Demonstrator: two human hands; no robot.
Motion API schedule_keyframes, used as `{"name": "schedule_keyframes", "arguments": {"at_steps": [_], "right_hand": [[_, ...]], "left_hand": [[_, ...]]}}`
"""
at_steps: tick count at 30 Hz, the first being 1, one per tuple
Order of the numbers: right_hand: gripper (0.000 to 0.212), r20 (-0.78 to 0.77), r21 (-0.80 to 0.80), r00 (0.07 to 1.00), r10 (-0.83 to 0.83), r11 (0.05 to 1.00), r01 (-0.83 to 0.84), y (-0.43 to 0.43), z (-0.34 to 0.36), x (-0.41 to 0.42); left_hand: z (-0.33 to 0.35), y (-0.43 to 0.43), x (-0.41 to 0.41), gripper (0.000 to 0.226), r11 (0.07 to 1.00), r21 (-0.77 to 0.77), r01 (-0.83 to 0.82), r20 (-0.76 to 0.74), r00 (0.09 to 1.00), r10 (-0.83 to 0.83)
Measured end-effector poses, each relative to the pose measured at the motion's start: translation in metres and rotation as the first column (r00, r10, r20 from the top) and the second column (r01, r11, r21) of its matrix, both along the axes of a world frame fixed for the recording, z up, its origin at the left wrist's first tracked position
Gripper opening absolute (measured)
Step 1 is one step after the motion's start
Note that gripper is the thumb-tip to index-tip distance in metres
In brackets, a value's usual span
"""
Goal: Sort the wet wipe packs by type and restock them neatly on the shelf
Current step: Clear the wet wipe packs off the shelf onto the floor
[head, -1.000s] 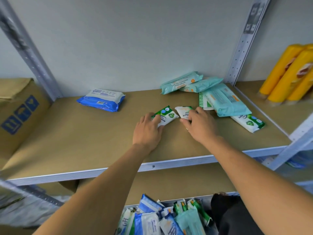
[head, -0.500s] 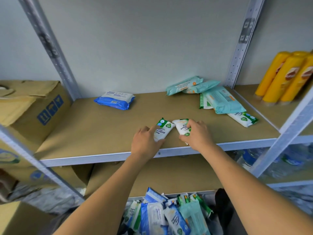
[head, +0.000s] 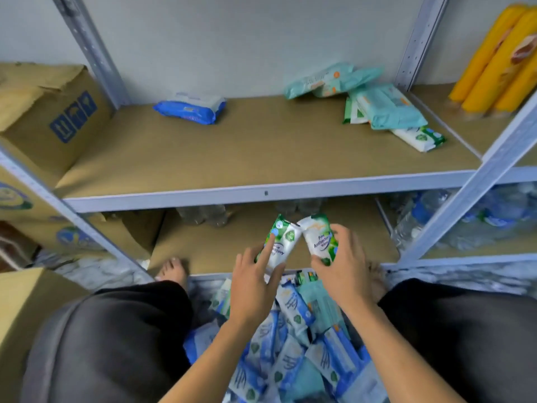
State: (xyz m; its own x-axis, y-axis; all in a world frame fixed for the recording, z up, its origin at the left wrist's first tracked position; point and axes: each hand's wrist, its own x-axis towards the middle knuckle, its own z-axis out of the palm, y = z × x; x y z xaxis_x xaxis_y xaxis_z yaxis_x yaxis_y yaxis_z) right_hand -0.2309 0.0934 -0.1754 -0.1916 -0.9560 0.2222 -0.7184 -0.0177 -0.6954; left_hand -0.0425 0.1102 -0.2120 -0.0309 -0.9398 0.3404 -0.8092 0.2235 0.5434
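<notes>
A cardboard box [head: 52,117] with blue handling symbols sits far left. On the shelf [head: 232,152], a blue pack [head: 190,109] lies at the far left. Near, below the shelf edge, the left hand [head: 252,283] pinches a green-and-white pack [head: 283,242], forefinger stretched along it. The right hand [head: 345,271] grasps a second pack [head: 319,237] reading "Pine Antibacterial Wipes". Teal packs [head: 389,109] lie far right, with yellow bottles [head: 494,62] beyond. Half a second ago both held packs rested on the shelf's near edge; now they are held over the pile of packs [head: 293,353].
</notes>
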Motion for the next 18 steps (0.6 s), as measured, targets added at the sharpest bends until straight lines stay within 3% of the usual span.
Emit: {"name": "schedule_keyframes", "arguments": {"at_steps": [3,6,9,13,18], "right_hand": [[0.055,0.009,0.183,0.999,-0.054,0.982,0.051,0.035,-0.046,-0.008],[0.05,0.042,0.393,0.996,-0.079,0.918,0.056,0.063,-0.09,-0.012],[0.048,-0.01,0.559,0.998,-0.068,0.827,0.062,0.079,-0.122,-0.02],[0.045,-0.032,0.639,0.994,-0.1,0.763,0.097,0.086,-0.15,-0.025],[0.042,-0.023,0.626,0.995,-0.096,0.775,0.089,0.079,-0.172,-0.012]], "left_hand": [[-0.048,0.034,-0.004,0.062,0.978,0.21,-0.012,-0.012,1.0,0.015],[-0.095,0.064,-0.004,0.063,0.891,0.452,-0.039,0.018,0.999,0.035],[-0.12,0.08,-0.005,0.062,0.806,0.592,-0.03,0.079,0.997,-0.022],[-0.123,0.08,-0.022,0.053,0.804,0.588,-0.084,0.126,0.992,0.011],[-0.139,0.082,-0.037,0.048,0.837,0.543,-0.061,0.17,0.985,-0.038]]}}
